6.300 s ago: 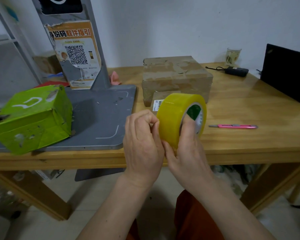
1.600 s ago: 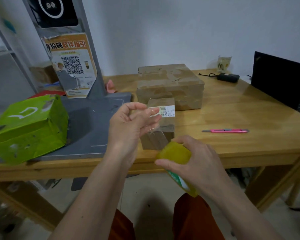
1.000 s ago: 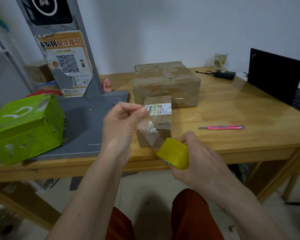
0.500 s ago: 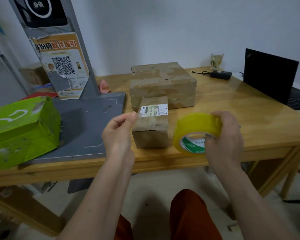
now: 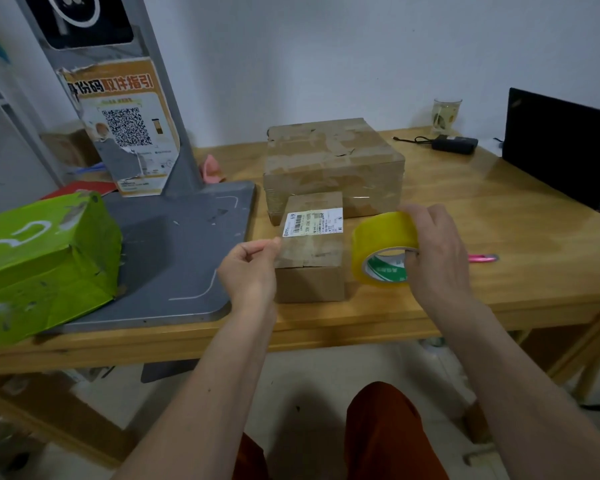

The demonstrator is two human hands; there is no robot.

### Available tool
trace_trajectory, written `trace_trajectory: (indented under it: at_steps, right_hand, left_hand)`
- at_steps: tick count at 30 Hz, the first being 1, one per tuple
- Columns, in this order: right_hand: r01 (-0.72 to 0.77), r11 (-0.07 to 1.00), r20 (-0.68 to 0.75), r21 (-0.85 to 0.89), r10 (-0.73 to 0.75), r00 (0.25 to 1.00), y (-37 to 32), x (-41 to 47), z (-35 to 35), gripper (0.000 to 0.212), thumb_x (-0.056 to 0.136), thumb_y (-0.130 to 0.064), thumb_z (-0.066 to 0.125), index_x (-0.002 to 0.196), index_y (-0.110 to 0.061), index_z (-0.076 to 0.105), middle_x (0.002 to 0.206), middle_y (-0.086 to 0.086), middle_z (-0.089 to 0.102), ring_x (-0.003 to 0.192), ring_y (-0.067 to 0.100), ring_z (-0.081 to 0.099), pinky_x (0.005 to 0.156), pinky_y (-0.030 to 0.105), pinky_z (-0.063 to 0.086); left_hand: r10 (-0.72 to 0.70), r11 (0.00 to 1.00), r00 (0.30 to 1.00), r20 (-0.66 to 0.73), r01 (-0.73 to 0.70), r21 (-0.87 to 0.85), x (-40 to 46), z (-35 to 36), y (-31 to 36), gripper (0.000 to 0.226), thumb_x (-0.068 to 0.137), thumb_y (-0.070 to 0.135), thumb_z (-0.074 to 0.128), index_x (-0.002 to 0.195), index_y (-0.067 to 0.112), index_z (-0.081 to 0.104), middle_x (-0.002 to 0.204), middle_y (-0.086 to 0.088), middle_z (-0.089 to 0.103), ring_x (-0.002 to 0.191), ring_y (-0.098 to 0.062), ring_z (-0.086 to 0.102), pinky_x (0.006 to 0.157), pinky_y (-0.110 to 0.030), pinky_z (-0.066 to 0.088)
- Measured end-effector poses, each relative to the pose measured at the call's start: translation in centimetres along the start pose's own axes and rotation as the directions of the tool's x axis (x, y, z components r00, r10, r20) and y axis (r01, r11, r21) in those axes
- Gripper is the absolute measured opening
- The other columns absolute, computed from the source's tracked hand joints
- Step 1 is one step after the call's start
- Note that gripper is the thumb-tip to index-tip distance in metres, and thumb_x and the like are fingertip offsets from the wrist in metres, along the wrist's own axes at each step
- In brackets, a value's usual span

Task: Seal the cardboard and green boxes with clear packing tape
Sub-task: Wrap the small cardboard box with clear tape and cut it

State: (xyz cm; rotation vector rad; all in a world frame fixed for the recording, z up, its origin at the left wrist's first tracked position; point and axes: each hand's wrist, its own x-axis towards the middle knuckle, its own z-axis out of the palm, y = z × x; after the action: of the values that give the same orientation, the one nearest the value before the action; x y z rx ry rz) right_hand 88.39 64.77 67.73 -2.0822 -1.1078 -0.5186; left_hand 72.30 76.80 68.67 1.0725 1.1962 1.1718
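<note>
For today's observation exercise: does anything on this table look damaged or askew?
Yes. The green box at the table's left end is dented and scuffed, sitting crooked on the grey base plate. The poster on the stand has torn edges.

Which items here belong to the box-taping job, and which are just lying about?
Job: tape roll gripped by right hand; tape end pinched by left hand; small box; large box; green box.
Lying about: pink cutter, laptop, glass, adapter.

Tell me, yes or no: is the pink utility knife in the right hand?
No: the right hand grips the yellow-tinted roll of packing tape, while the pink utility knife lies on the wooden table.
</note>
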Motion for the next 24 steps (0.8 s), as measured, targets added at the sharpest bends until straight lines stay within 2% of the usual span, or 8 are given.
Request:
trace_trajectory:
  at_steps: [7,12,17,18,19,21,22,24]
  right_hand:
    - [0.003,1.0,0.061,0.022,-0.004,0.998,0.6,0.4,0.7,0.057,0.075,0.019,0.056,0.125,-0.009,0.055,0.102,0.015,0.049,0.089,0.026,0.045,0.066,0.033,0.033]
    - [-0.002,0.999,0.087,0.038,-0.001,0.996,0.7,0.4,1.0,0.055,0.077,0.017,0.055,0.125,-0.01,0.055,0.103,0.014,0.048,0.09,0.019,0.039,0.068,0.033,0.032]
    - [-0.026,0.999,0.111,0.039,0.021,0.994,1.2,0.1,1.4,0.054,0.079,0.016,0.053,0.126,-0.01,0.054,0.104,0.012,0.048,0.089,0.018,0.038,0.068,0.032,0.031]
    - [-0.028,0.999,0.114,0.037,0.024,0.993,1.2,0.1,1.5,0.054,0.079,0.015,0.054,0.126,-0.01,0.054,0.105,0.012,0.048,0.089,0.019,0.04,0.068,0.032,0.032]
    - [-0.024,0.999,0.119,0.028,0.02,0.993,1.1,0.1,1.6,0.054,0.08,0.015,0.055,0.127,-0.01,0.054,0.106,0.013,0.049,0.091,0.022,0.043,0.069,0.032,0.032]
    - [-0.017,1.0,0.122,0.014,0.015,0.992,0.9,0.1,1.8,0.054,0.079,0.015,0.057,0.127,-0.011,0.055,0.107,0.014,0.049,0.096,0.027,0.047,0.07,0.033,0.034]
    - [-0.02,1.0,0.121,0.012,0.019,0.992,0.9,0.1,1.8,0.054,0.079,0.015,0.057,0.127,-0.011,0.054,0.107,0.014,0.049,0.097,0.028,0.047,0.07,0.033,0.035]
    - [-0.032,0.999,0.121,0.012,0.03,0.992,0.9,0.1,1.9,0.054,0.08,0.015,0.057,0.127,-0.012,0.054,0.108,0.013,0.049,0.098,0.027,0.047,0.071,0.033,0.036]
  left_hand:
    - [-0.006,0.998,1.0,-0.016,0.007,0.058,0.5,-0.2,-0.6,0.005,0.085,0.016,0.075,0.084,0.016,0.07,0.086,0.005,0.068,0.081,-0.004,0.059,0.066,-0.016,0.043]
    - [0.004,0.983,1.0,0.026,-0.009,0.183,1.1,-0.3,-1.2,0.008,0.085,0.016,0.074,0.085,0.019,0.066,0.09,0.005,0.065,0.085,-0.006,0.059,0.08,-0.027,0.052]
    - [0.051,0.952,0.999,-0.002,-0.048,0.304,1.7,-0.4,-1.4,0.045,0.081,0.02,0.079,0.109,0.026,0.044,0.123,0.002,0.037,0.108,-0.016,0.048,0.085,-0.026,0.043]
    - [0.127,0.929,0.992,-0.001,-0.118,0.351,1.6,-0.6,-1.4,0.047,0.082,0.019,0.077,0.115,0.025,0.044,0.127,0.001,0.037,0.114,-0.017,0.047,0.088,-0.025,0.041]
    - [0.289,0.853,0.957,0.023,-0.269,0.448,1.3,-0.8,-1.4,0.045,0.084,0.016,0.074,0.12,0.022,0.048,0.131,-0.001,0.041,0.12,-0.018,0.046,0.094,-0.025,0.04]
    - [0.59,0.495,0.76,0.273,-0.607,0.621,0.1,-0.7,-1.6,0.031,0.092,0.012,0.059,0.123,0.016,0.057,0.129,-0.003,0.054,0.123,-0.021,0.05,0.103,-0.03,0.038]
    - [0.581,0.312,0.672,0.459,-0.704,0.637,-0.9,-0.4,-1.5,0.029,0.097,0.016,0.05,0.125,0.016,0.059,0.129,-0.004,0.058,0.124,-0.024,0.052,0.106,-0.033,0.037]
    - [0.353,0.115,0.635,0.687,-0.758,0.642,-2.7,0.4,-1.8,0.045,0.104,0.034,0.034,0.143,0.016,0.044,0.149,-0.004,0.045,0.141,-0.024,0.036,0.118,-0.036,0.023]
